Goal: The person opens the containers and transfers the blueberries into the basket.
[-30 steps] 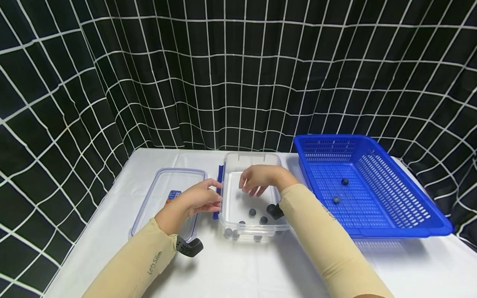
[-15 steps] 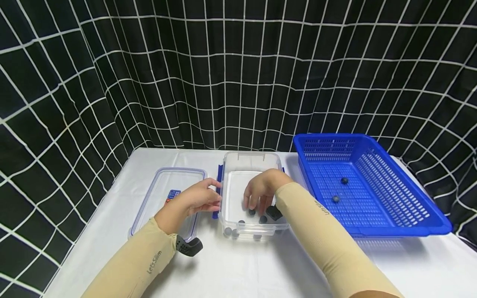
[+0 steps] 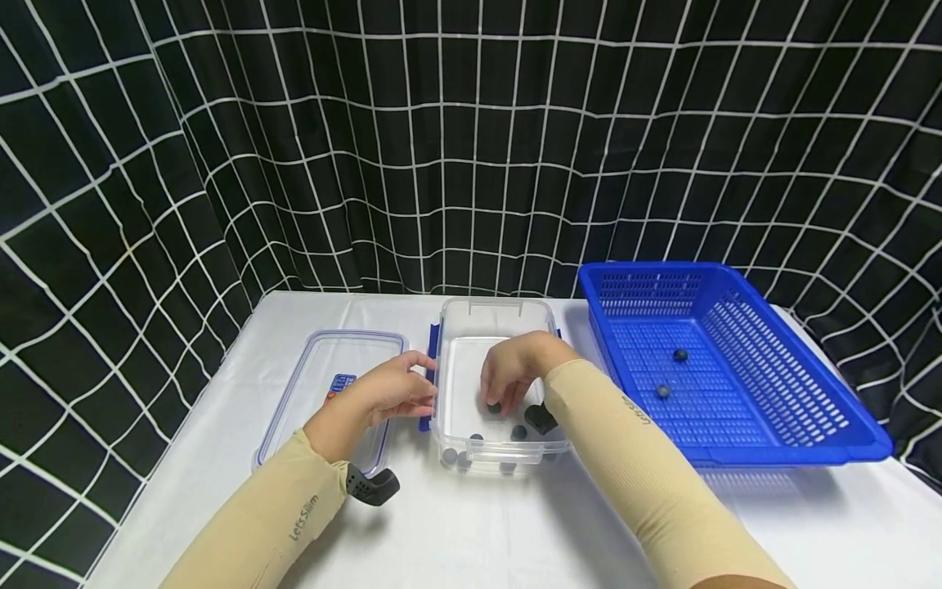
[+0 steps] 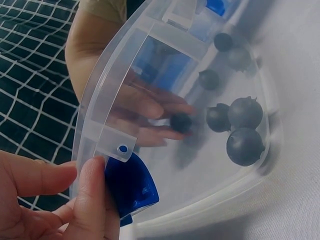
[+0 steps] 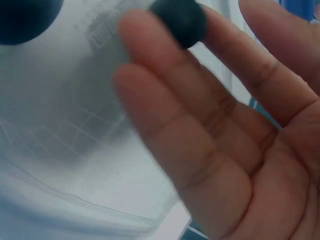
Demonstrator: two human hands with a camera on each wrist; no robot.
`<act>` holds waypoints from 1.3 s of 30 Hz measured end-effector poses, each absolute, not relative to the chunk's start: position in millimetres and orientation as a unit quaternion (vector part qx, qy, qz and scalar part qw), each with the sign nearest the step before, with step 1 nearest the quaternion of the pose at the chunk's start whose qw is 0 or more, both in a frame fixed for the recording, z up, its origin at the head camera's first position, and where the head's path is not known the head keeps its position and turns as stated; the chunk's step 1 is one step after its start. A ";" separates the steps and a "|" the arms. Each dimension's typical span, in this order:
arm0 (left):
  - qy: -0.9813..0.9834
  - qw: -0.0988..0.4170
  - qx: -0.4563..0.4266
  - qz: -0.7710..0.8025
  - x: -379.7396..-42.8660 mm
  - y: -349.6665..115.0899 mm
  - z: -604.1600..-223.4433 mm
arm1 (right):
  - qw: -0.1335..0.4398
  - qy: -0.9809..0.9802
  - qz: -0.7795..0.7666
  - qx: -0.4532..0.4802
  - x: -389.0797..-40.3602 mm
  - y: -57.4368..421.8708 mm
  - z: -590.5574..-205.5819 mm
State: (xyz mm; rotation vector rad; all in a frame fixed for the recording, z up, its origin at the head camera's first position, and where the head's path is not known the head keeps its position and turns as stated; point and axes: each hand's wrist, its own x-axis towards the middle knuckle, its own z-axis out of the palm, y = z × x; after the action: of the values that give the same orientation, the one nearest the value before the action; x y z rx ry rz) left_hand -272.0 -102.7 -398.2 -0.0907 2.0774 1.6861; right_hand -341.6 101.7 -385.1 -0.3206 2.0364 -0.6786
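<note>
A clear plastic container [image 3: 458,360] with blue side latches stands uncovered mid-table. My left hand [image 3: 401,388] holds its left side, thumb and fingers at the rim beside a blue latch [image 4: 131,185]. Inside it, my right hand [image 3: 509,370] reaches down with curled fingers and holds a blueberry [image 3: 495,408] at the fingertips. The right wrist view shows this blueberry [image 5: 181,21] between two fingers, the thumb standing apart. Several more blueberries [image 4: 245,146] lie on the container's bottom toward its near end, some seen through the wall.
Right of the container sits a blue basket [image 3: 791,442] with slotted walls, holding two blueberries [image 3: 680,355]. The clear lid [image 3: 303,393] with a purple-blue rim lies flat at the left, partly under my left forearm. A black curtain with a white grid [image 3: 471,164] hangs behind the table.
My right hand has lowered to the container's bottom, and its fingers have closed on a blueberry, shifting it slightly away from me. My left hand has stayed at the container's side.
</note>
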 end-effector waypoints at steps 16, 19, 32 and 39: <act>0.746 0.239 -0.026 0.621 -269.7 -102.6 -394.4 | 0.419 0.831 -0.303 -0.206 -342.7 99.2 -374.2; 0.746 0.239 -0.024 0.621 -269.3 -102.6 -394.1 | 0.406 0.836 -0.299 -0.220 -341.8 98.9 -367.5; 0.749 0.234 -0.033 0.619 -268.7 -102.0 -396.8 | 0.341 0.840 -0.338 -0.251 -333.4 130.2 -313.5; 0.750 0.231 -0.031 0.619 -270.1 -100.4 -398.1 | 0.288 0.849 -0.367 -0.249 -329.7 168.2 -295.5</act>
State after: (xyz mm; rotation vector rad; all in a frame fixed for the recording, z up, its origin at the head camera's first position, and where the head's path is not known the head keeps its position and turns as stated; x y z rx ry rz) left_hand -270.1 -100.4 -398.1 -0.0860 2.0641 1.7013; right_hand -329.7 168.2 -295.5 -0.6642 2.2663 -0.9796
